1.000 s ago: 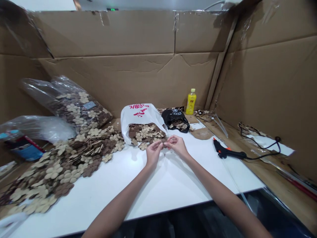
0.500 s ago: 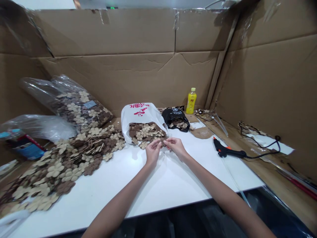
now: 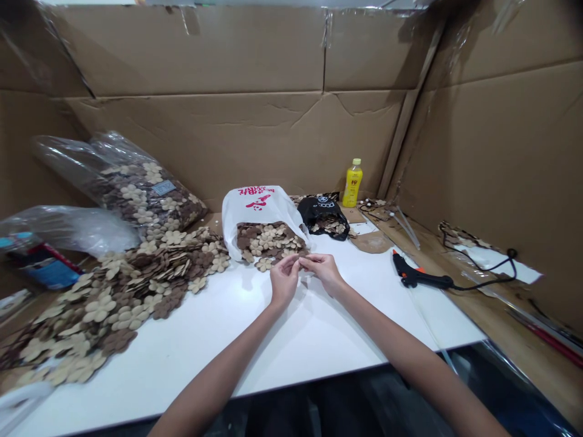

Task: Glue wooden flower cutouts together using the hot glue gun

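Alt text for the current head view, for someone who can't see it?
A person's left hand and right hand meet at the fingertips over a white table, anything held too small to tell, before a white bag of brown and beige flower-shaped pieces. A heap of similar pieces lies left; a black glue gun lies right.

Ylw btl [image 3: 352,187] stands upright nr cardbd back wall [image 3: 204,139], cap [image 3: 356,161] on.
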Demonstrator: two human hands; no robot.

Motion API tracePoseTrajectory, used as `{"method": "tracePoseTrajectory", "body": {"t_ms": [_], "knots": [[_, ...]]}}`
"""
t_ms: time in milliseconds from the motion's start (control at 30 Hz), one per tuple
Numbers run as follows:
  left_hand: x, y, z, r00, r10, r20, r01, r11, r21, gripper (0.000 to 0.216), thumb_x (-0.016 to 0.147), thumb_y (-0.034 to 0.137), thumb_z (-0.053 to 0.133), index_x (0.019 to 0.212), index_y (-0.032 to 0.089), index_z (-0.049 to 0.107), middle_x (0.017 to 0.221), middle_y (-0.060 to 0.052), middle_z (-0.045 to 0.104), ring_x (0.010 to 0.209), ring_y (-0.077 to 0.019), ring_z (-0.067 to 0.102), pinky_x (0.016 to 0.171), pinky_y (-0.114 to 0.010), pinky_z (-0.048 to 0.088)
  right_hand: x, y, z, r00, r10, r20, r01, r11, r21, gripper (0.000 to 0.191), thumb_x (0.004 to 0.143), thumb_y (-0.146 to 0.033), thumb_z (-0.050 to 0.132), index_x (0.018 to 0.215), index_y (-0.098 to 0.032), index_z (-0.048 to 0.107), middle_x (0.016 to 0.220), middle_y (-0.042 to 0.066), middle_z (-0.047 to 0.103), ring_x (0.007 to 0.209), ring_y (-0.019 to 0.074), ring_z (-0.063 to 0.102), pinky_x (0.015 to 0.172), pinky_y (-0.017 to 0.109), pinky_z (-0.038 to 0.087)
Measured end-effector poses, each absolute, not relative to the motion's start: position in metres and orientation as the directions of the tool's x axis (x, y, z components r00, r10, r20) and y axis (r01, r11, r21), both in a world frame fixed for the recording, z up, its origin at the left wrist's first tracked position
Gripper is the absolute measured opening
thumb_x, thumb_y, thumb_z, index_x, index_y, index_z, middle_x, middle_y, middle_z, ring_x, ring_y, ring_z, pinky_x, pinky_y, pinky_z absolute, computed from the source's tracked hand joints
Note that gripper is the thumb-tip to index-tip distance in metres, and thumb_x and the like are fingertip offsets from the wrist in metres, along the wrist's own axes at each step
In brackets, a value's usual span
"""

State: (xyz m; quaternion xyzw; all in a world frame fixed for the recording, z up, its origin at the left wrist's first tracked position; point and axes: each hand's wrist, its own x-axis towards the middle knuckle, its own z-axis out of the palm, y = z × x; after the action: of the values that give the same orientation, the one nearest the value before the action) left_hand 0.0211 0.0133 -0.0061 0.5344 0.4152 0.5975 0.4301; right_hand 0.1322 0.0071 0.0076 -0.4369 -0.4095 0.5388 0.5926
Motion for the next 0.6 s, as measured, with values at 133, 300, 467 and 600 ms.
{"method": "tracePoseTrajectory", "body": {"t_ms": [133,300,467,600], "knots": [[0.022,0.011,-0.003,-0.001,0.953,0.302,-0.05,-0.301,0.952,0.027,0.07,0.028,0.061,0.091,0.012,0.062,0.091,-0.011,0.067,0.081,-0.0194,0.063,0.076,-0.032,0.05,0.136,0.01,0.007,0.092,0.995,-0.026,-0.309,0.003,-0.951,0.029,0.046,-0.034,0.077,0.062,-0.012,0.067,0.057,0.0,0.06,0.054,0.0088,0.05,0.056,0.024,0.04],[0.02,0.008,-0.003,-0.012,0.971,0.239,-0.006,-0.239,0.971,0.032,0.072,0.026,0.055,0.102,0.013,0.056,0.079,-0.007,0.067,0.074,-0.0171,0.062,0.071,-0.03,0.048,0.155,0.017,0.018,0.112,0.993,-0.044,-0.356,-0.001,-0.935,0.033,0.041,-0.035,0.079,0.061,-0.013,0.066,0.062,0.002,0.062,0.057,0.0101,0.053,0.056,0.023,0.042],[0.026,0.002,-0.01,0.163,0.977,0.138,0.09,-0.154,0.984,0.022,0.069,0.017,0.049,0.088,0.013,0.058,0.06,-0.001,0.061,0.056,-0.0144,0.057,0.058,-0.026,0.044,0.152,0.025,0.044,-0.011,0.999,0.043,-0.22,0.04,-0.975,0.035,0.042,-0.039,0.079,0.056,-0.012,0.062,0.054,0.002,0.058,0.049,0.0085,0.049,0.049,0.023,0.04],[0.027,-0.003,-0.013,0.22,0.959,0.18,0.216,-0.228,0.95,0.011,0.067,0.016,0.051,0.075,0.014,0.059,0.063,-0.002,0.061,0.061,-0.0158,0.055,0.059,-0.026,0.042,0.092,0.037,0.072,-0.341,0.927,0.154,0.025,0.172,-0.985,0.036,0.054,-0.044,0.074,0.058,-0.01,0.063,0.047,0.0,0.053,0.043,0.0078,0.046,0.041,0.02,0.034]]}}
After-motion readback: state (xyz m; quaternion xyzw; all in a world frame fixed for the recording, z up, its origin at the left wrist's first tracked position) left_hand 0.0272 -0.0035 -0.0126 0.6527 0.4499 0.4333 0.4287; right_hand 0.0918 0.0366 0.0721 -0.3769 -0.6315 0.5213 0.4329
